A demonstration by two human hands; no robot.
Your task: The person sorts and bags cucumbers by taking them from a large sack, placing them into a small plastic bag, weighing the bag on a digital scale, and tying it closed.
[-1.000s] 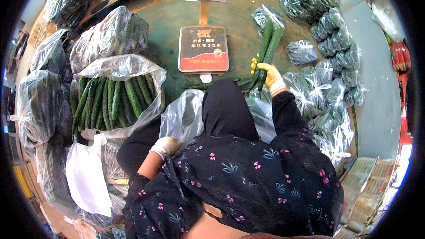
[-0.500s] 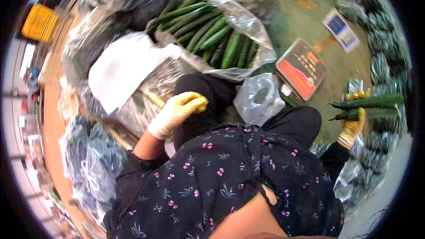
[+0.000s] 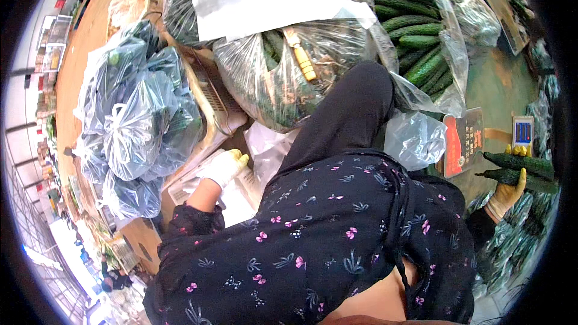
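Left hand point(image 3: 226, 167) has moved from near the knee point(image 3: 368, 87) to the white sheeting point(image 3: 239, 201); can't tell whether its fingers grip anything. Right hand point(image 3: 504, 198) has fingers clamped on two cucumbers point(image 3: 525, 164), held near the scale point(image 3: 465, 141). Open clear bag point(image 3: 456, 63) of cucumbers sits beyond the knee.

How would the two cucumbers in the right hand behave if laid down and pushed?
The cucumbers look fairly stiff, jutting out without sagging from the right hand. Being long and rounded, they would probably roll if pushed sideways. Their thin, tapering tips might snap if knocked.
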